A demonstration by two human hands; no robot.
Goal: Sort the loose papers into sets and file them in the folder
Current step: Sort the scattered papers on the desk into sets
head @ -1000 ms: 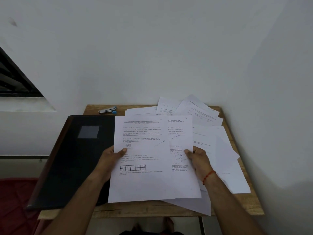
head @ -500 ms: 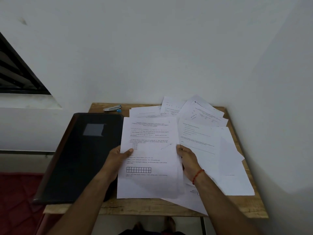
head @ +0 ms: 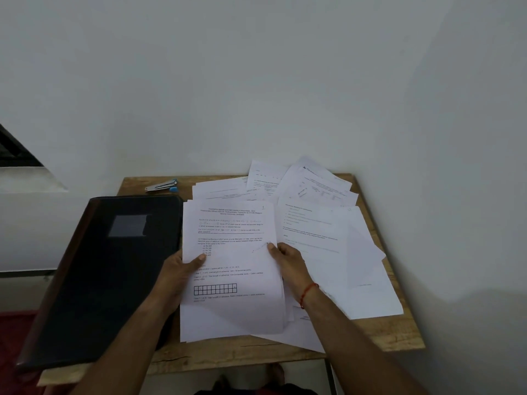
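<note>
Your left hand (head: 178, 269) and right hand (head: 285, 258) pinch the paper set (head: 231, 252) over the worktop (head: 385, 334), fingers curled round its side edges. Sheets look light, floppy and slippery, so grip both mid-edges. The folder (head: 114, 266) lies closed at nine o'clock.

One camera sits on the person's head. It looks forward and down from just over the near edge of the table (head: 216, 357). It is close. The left hand (head: 176, 275) and right hand (head: 288, 263) come in from the bottom and hold papers (head: 231, 309) in the middle. The folder (head: 108, 280) is at the left. The wall (head: 256, 81) fills the top half.
</note>
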